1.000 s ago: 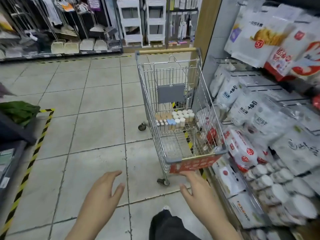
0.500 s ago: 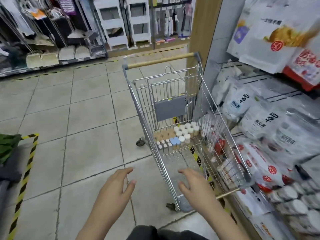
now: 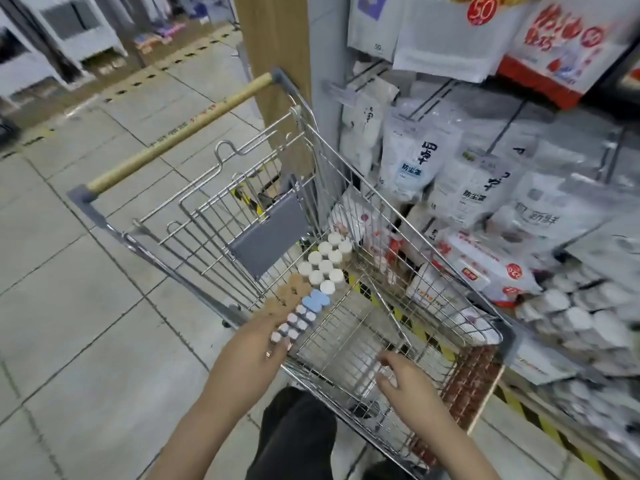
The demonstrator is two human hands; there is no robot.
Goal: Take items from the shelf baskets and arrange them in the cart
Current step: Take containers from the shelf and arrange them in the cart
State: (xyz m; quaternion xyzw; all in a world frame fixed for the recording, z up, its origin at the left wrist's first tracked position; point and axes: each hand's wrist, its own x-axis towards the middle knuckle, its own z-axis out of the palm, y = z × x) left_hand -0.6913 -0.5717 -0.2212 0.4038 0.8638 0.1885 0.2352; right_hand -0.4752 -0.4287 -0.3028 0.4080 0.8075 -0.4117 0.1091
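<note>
Wire cart (image 3: 349,188) holding capped bottles (image 3: 325,268) in rows against its far-left side, left hand (image 3: 258,336) with relaxed fingers touching the near bottles, right hand (image 3: 403,374) loosely open over the cart's near rim (empty), shelf baskets (image 3: 540,271) of white packets just right.

light: bright, even, soft shadows | blur: strong motion smear (worst rightward) | edges: wide-angle bowing
</note>
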